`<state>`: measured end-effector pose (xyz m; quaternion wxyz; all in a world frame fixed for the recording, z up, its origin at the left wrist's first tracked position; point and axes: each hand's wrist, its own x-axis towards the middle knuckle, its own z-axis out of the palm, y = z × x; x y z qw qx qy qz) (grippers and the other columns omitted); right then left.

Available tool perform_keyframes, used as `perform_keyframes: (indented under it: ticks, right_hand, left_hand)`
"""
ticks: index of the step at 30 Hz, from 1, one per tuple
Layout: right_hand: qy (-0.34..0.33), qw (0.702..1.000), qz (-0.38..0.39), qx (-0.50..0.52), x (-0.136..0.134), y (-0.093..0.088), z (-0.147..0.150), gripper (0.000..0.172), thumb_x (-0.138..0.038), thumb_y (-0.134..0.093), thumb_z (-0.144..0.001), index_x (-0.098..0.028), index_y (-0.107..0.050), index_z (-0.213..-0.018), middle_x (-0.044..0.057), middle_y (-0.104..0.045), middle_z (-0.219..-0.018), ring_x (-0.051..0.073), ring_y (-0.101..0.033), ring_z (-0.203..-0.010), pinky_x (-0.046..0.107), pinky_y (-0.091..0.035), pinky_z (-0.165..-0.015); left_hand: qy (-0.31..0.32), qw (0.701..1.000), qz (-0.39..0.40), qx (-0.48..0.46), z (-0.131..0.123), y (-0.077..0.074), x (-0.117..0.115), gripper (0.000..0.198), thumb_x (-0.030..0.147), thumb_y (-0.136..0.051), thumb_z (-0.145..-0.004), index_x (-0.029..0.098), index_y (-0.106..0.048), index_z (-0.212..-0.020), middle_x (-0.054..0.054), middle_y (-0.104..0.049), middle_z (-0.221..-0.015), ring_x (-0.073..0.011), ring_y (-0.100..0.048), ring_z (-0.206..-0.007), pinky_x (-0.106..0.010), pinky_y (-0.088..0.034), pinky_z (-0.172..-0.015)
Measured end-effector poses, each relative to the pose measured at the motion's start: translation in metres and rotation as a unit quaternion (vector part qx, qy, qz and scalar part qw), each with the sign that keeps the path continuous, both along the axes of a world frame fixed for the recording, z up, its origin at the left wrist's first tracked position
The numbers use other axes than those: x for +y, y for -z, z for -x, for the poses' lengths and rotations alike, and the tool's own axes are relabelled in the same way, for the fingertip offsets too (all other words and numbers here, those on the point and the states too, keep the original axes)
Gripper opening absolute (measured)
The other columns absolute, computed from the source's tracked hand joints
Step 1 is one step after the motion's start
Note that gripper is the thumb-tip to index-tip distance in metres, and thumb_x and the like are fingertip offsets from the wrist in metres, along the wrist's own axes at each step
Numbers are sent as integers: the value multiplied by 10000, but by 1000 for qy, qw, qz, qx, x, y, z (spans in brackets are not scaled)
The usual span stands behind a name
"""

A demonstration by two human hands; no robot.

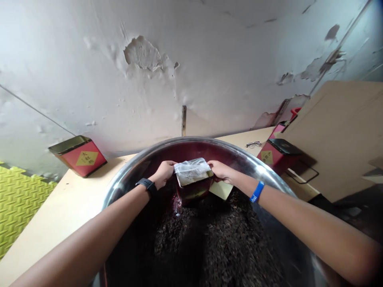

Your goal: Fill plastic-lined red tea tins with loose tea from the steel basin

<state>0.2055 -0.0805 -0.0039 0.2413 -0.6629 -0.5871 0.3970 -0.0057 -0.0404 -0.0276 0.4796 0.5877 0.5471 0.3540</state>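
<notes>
A clear plastic bag (pixel 193 169) lies over the mouth of a red tin (pixel 194 193). My left hand (pixel 164 172) pinches the bag at the tin's left rim. At the right rim my right hand (pixel 220 170) is closed on the bag's other edge; its fingertips are partly hidden. The tin stands inside a large metal basin (pixel 185 149), among dark loose tea leaves (pixel 236 243). Beside the tin, under my right hand, lies a pale yellow sheet (pixel 222 190).
An open red tin (pixel 89 157) with a yellow diamond label stands tilted in view on the wooden table (pixel 80 195). Right of the basin are another red tin (pixel 272 156) and eyeglasses (pixel 253 144). A brown board (pixel 338 131) rises at right. A yellow-green mat (pixel 24 207) lies far left.
</notes>
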Motion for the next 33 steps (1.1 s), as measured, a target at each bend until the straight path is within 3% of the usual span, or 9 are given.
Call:
perform_keyframes:
  ticks: [3, 7, 11, 14, 17, 20, 23, 28, 33]
  right_hand:
    - [1, 999, -38, -33, 2, 2, -5, 220, -97, -448, -716, -158, -533, -910, -7, -527, -534, 81, -418, -397, 197, -301, -399]
    - [16, 985, -148, -88, 5, -4, -18, 247, -71, -520, -647, -179, -528, -869, 19, -584, -712, 106, -486, -581, 213, -334, -521]
    - [-65, 943, -290, -148, 1, -26, -29, 69, -168, -531, -718, -178, -566, -776, 18, -598, -770, 121, -500, -695, 241, -352, -646]
    - [-162, 930, -299, -141, -9, -41, -33, 180, -322, -499, -797, -186, -607, -847, 34, -606, -848, 128, -522, -749, 252, -379, -689]
    - [-247, 926, -239, -154, -17, -48, -34, 337, -425, -634, -683, -196, -616, -929, 55, -565, -952, 148, -515, -791, 259, -400, -686]
    - [-262, 915, -239, -194, -21, -46, -32, 402, -373, -712, -598, -197, -598, -940, 48, -534, -933, 140, -493, -757, 253, -399, -654]
    - [-254, 904, -264, -220, -19, -42, -29, 226, -290, -672, -654, -182, -589, -834, 30, -523, -828, 116, -471, -683, 248, -384, -626]
    - [-250, 888, -291, -252, -17, -39, -24, 65, -221, -614, -695, -176, -567, -696, 30, -527, -776, 111, -457, -659, 267, -359, -623]
    - [-210, 900, -285, -256, -18, -34, -20, 107, -234, -602, -706, -170, -539, -646, 34, -563, -714, 119, -476, -630, 289, -353, -617]
  left_hand:
    - [-27, 986, -126, 104, 3, 0, 1, 164, 158, -557, -684, 123, -621, -831, -62, -617, -708, -157, -564, -659, -260, -433, -621]
    - [-29, 911, -337, 237, 9, -26, -3, 130, 230, -530, -749, 163, -600, -836, -72, -617, -845, -174, -560, -783, -285, -425, -728]
    - [99, 930, -264, 238, 12, -61, -13, 350, 409, -365, -859, 164, -615, -867, -62, -632, -754, -148, -569, -614, -263, -434, -606]
    - [242, 902, -253, 254, 13, -76, -23, 348, 440, -483, -804, 209, -599, -1037, -74, -628, -998, -165, -592, -841, -254, -444, -727]
    - [316, 867, -273, 270, 12, -76, -28, 503, 400, -660, -661, 252, -562, -1132, -66, -508, -1233, -195, -480, -1103, -273, -396, -882]
    - [302, 857, -302, 290, 9, -70, -26, 442, 365, -705, -598, 223, -621, -1008, -70, -475, -1245, -213, -451, -1116, -304, -386, -909]
    - [274, 850, -326, 309, 8, -65, -20, 263, 360, -690, -616, 190, -644, -811, -65, -526, -1138, -191, -518, -968, -298, -417, -844]
    - [223, 863, -321, 320, 7, -64, -19, 500, 314, -693, -616, 187, -553, -1078, -40, -594, -909, -152, -541, -738, -258, -423, -663]
    - [212, 838, -358, 353, 1, -63, -26, 137, 275, -617, -686, 177, -606, -782, -12, -581, -716, -136, -498, -632, -250, -359, -612]
